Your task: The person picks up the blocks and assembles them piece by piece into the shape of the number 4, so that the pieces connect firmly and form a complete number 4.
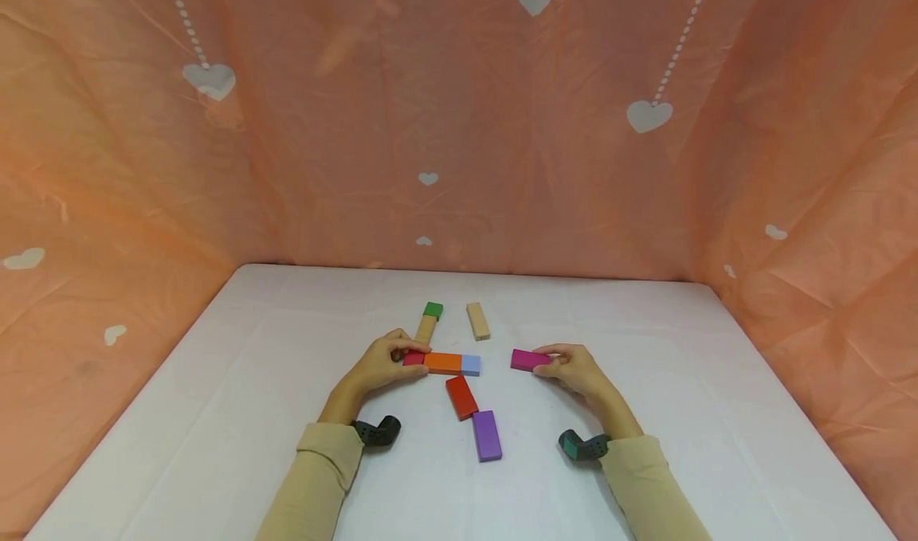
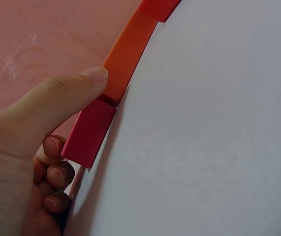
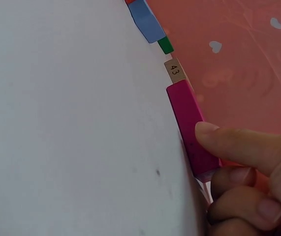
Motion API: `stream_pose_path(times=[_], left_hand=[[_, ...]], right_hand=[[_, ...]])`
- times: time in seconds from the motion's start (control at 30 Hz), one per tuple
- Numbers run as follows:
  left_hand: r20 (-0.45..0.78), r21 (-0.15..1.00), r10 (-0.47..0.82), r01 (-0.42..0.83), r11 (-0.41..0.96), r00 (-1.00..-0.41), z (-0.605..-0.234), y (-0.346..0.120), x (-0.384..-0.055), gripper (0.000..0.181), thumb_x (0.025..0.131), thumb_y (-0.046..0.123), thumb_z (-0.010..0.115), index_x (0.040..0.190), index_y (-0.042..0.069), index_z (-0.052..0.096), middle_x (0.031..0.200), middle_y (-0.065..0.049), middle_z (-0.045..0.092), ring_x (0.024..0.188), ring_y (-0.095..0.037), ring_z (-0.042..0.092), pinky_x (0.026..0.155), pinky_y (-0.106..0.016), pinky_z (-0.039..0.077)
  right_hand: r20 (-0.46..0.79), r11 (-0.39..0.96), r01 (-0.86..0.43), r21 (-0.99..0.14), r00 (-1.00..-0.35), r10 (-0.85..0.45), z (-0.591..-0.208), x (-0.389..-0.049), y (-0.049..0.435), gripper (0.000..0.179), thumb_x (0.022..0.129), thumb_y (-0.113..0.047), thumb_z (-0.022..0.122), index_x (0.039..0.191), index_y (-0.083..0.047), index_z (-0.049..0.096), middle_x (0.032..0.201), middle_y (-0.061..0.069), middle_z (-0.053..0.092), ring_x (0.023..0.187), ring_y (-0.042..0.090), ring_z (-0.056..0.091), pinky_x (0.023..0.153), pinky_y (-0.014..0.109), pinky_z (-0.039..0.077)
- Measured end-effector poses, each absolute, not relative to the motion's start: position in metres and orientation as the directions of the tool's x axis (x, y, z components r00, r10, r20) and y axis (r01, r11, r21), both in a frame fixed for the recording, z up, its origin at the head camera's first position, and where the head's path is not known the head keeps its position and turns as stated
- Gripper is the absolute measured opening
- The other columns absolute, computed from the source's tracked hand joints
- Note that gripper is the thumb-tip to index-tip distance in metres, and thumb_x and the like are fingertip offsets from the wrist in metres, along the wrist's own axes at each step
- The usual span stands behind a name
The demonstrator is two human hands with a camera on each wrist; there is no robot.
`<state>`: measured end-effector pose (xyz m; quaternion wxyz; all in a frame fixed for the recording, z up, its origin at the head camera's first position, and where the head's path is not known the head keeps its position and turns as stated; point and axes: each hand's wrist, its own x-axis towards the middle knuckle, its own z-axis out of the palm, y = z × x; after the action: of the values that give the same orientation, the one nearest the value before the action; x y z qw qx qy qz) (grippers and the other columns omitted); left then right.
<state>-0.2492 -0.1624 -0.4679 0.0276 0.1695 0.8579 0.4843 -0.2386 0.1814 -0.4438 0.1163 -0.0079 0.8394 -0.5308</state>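
In the head view my left hand (image 1: 382,362) grips the left end of a row of flat wooden blocks. Its thumb and fingers straddle a crimson block (image 2: 88,133), the thumb tip reaching the adjoining orange block (image 1: 442,363). A light blue block (image 1: 470,365) sits at the row's right end. To the right, my right hand (image 1: 574,368) pinches a magenta block (image 1: 527,360) between thumb and fingers, near its right end. The magenta block lies apart from the row, low over or on the table; which of these I cannot tell.
Behind the row, a plain wood block (image 1: 425,331) meets a green block (image 1: 433,310), and another plain block (image 1: 478,321) stands apart. Nearer me, a red block (image 1: 461,397) slants toward a purple block (image 1: 488,436). The white table (image 1: 610,310) backs onto an orange curtain (image 1: 473,111).
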Motion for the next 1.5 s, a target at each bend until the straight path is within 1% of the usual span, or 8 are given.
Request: stream_pose_path(times=[0.37,0.9,1.17,1.5], left_hand=[[0.153,0.834,0.352,0.311,0.455,-0.924,-0.468,-0.162,-0.25,0.031,0.077,0.015,0.08,0.107,0.006,0.074,0.084,-0.005,0.049,0.076,-0.01,0.04,0.066,-0.019,0.032],[0.119,0.848,0.327,0.267,0.458,-0.938,-0.466,-0.162,-0.249,0.032,0.078,0.017,0.079,0.107,0.006,0.074,0.084,-0.007,0.049,0.078,-0.014,0.04,0.066,-0.02,0.032],[0.126,0.842,0.331,0.277,0.463,-0.935,-0.467,-0.163,-0.249,0.031,0.078,0.016,0.08,0.107,0.006,0.074,0.084,-0.007,0.049,0.077,-0.014,0.04,0.066,-0.02,0.032],[0.131,0.839,0.336,0.285,0.463,-0.933,-0.467,-0.163,-0.249,0.032,0.078,0.016,0.08,0.107,0.006,0.074,0.084,-0.006,0.05,0.078,-0.013,0.04,0.066,-0.019,0.033]], right_hand=[[-0.198,0.462,0.118,-0.879,-0.972,-0.13,-0.445,-0.242,0.178,0.042,0.079,-0.005,0.074,0.119,0.005,0.063,0.055,-0.007,0.042,0.052,0.004,0.034,0.049,0.019,0.03],[-0.207,0.454,0.112,-0.884,-0.964,-0.165,-0.444,-0.244,0.176,0.043,0.08,-0.006,0.073,0.121,0.005,0.062,0.053,-0.009,0.039,0.049,0.004,0.031,0.048,0.019,0.028],[-0.198,0.464,0.091,-0.881,-0.963,-0.186,-0.444,-0.245,0.171,0.042,0.079,-0.006,0.073,0.119,0.005,0.063,0.054,-0.008,0.041,0.052,0.004,0.034,0.05,0.018,0.03],[-0.181,0.464,0.06,-0.884,-0.958,-0.222,-0.443,-0.245,0.165,0.043,0.079,-0.006,0.073,0.119,0.006,0.063,0.052,-0.009,0.04,0.051,0.003,0.033,0.049,0.018,0.029]])
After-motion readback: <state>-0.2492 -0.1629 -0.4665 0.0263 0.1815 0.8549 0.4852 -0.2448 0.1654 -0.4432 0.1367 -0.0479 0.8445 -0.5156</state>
